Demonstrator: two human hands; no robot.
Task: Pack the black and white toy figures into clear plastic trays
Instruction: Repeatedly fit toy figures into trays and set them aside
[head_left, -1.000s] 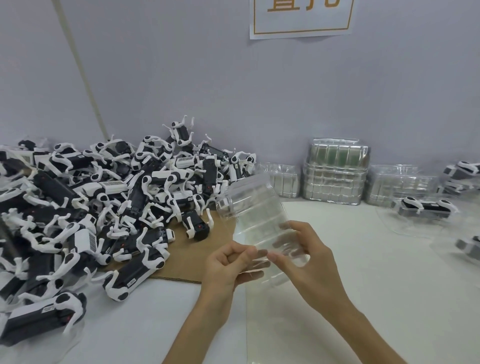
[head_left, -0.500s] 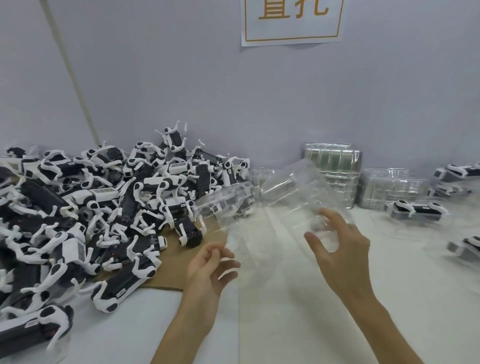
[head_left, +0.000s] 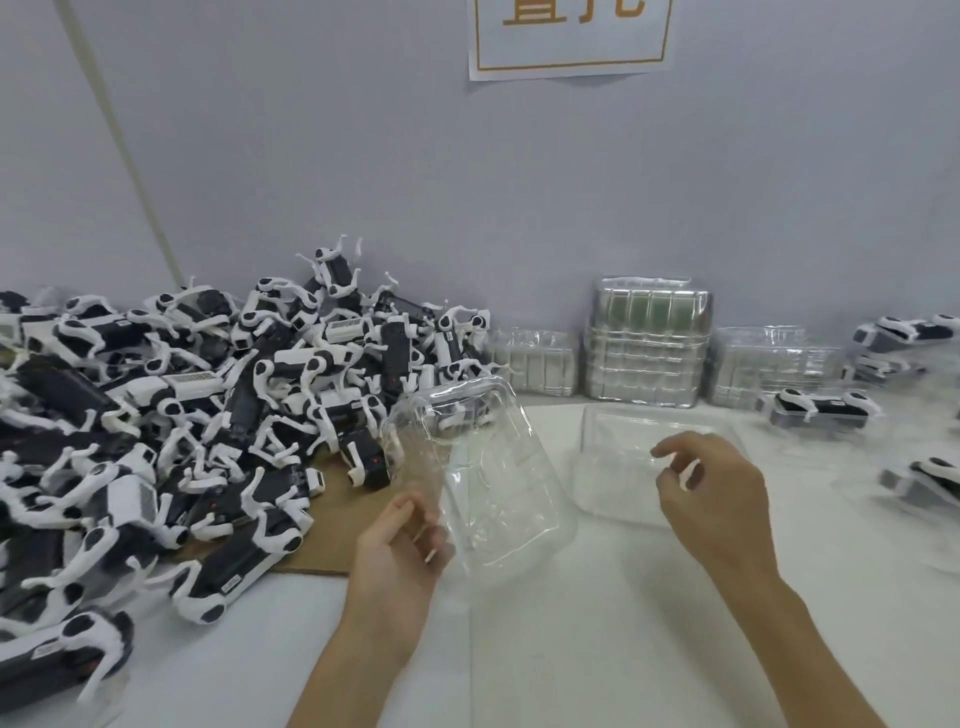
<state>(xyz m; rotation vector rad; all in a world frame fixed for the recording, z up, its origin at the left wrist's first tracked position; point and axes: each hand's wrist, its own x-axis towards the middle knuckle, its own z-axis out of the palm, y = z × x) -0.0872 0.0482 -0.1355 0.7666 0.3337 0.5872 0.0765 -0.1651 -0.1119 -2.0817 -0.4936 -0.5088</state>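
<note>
A big heap of black and white toy figures (head_left: 182, 415) covers the left of the table. My left hand (head_left: 400, 566) grips the near left edge of a clear plastic tray (head_left: 488, 467), which is raised and tilted above the table. A second clear tray (head_left: 608, 467) lies flat on the white table to its right. My right hand (head_left: 717, 499) hovers over that tray's near right part with loosely curled fingers, holding nothing.
Stacks of empty clear trays (head_left: 649, 348) stand against the back wall. Packed figures in trays (head_left: 821, 408) lie at the right edge. Brown cardboard (head_left: 332, 530) sits under the heap. A paper sign (head_left: 571, 36) hangs on the wall.
Both hands held nested trays together a second ago. They have pulled apart: the left keeps one tray, and the other now lies on the table under the right hand.
</note>
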